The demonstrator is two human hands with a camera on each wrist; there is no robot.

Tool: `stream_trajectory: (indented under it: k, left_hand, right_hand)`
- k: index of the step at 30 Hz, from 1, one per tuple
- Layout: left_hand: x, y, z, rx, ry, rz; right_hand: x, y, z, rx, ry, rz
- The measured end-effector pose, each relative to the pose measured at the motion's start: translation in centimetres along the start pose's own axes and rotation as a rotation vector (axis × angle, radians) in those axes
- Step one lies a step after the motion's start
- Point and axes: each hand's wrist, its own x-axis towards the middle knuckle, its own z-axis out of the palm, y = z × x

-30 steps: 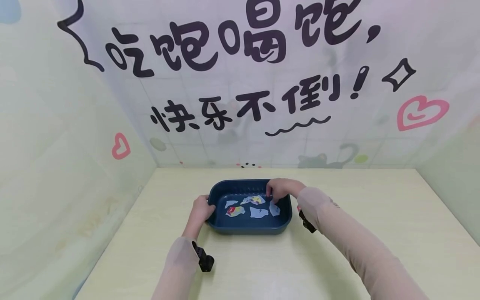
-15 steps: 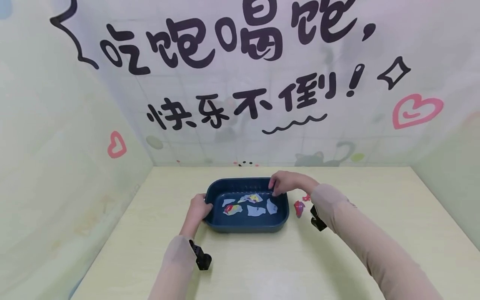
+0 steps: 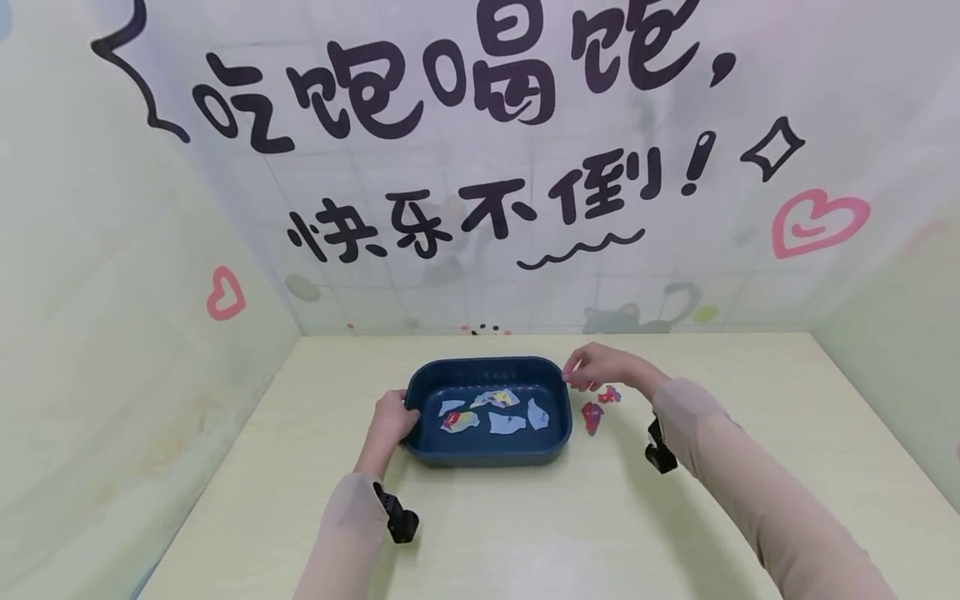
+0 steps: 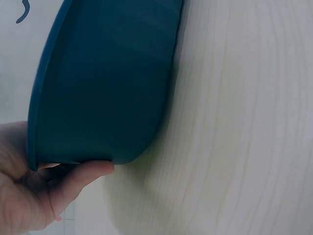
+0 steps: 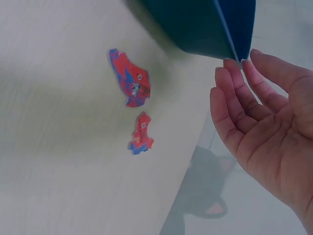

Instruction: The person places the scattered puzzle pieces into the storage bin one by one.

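Note:
A dark blue rectangular tray (image 3: 487, 459) stands on the table, with several torn-looking paper pieces (image 3: 507, 423) lying flat inside it. My left hand (image 3: 393, 416) grips its left end, thumb over the rim in the head view; in the left wrist view fingers (image 4: 85, 176) lie along the outer wall. At the far right corner is my right hand (image 3: 606, 367), its fingers loosely bent and fingertips (image 5: 228, 63) right at the rim. Beside the tray's right side lie two red and blue paper pieces, a larger scrap (image 5: 131, 81) and a smaller one (image 5: 142, 133).
The pale wooden table (image 3: 517, 533) runs back to a white printed cloth (image 3: 420, 292) with black lettering and hearts. More cloth hangs along both sides. A small black camera (image 3: 402, 524) is strapped to each wrist.
My right hand has moved from over the tray's inside, out to its right rim, uncovering the red and blue pieces on the table. The left hand keeps its grip on the tray.

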Motion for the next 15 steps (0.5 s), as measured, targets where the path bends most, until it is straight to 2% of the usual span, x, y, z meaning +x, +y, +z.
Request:
stream_trajectory:
  k: [7, 9, 15]
  left_hand:
    - [-0.1, -0.1, 0.0, -0.013, -0.006, -0.002]
    - [-0.2, -0.1, 0.0, -0.008, -0.002, 0.009]
    - [-0.1, 0.1, 0.0, -0.004, -0.006, -0.009]
  right_hand:
    - [-0.3, 2.9, -0.1, 0.028, 0.029, 0.058]
    - [-0.5, 3.7, -0.2, 0.024, 0.036, 0.067]
    - [-0.8, 5.3, -0.7, -0.022, 0.082, 0.088]
